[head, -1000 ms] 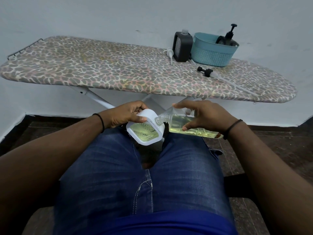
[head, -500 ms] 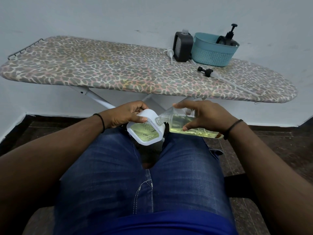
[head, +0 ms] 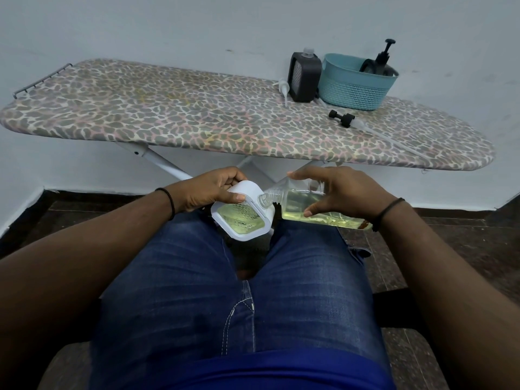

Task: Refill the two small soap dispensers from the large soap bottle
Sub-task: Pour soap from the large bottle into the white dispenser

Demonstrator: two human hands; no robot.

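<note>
Above my knees, my left hand (head: 209, 190) grips a small white soap dispenser (head: 243, 219), tilted, with yellow-green soap showing through its front window. My right hand (head: 342, 192) holds the large clear soap bottle (head: 315, 211) on its side, half full of yellow soap. The bottle's open neck touches the top right corner of the white dispenser. A second small dispenser, dark grey (head: 304, 76), stands upright with no pump on the ironing board (head: 197, 119).
A teal basket (head: 353, 85) with a black pump bottle (head: 378, 63) in it stands at the board's back right. A white pump (head: 283, 90) and a black pump with a long tube (head: 343, 119) lie loose on the board. The wall is behind.
</note>
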